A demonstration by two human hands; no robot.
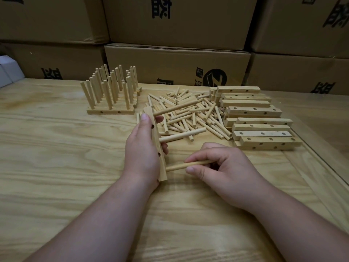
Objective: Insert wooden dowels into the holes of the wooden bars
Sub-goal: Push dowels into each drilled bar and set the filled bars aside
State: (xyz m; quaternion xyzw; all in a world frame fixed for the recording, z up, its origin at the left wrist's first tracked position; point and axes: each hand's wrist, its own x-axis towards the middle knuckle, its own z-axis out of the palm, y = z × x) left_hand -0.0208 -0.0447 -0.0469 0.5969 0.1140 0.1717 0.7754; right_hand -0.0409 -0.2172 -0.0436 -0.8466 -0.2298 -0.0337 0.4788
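Partly dowel (181, 166) hidden inside right hand (224, 167).

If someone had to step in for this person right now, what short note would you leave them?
Left hand: grips the pale wooden bar, held on end, holes facing right.
Right hand: pinches a round wooden dowel, its tip at the bar's lowest hole; seating not clear.
Done: two dowels, upper and middle, already stick out of this bar. Finished bars with upright dowels stand at the back left.
Left: press this dowel home, then fill the stack of empty drilled bars on the right from the loose dowel pile in the middle of the wooden table.
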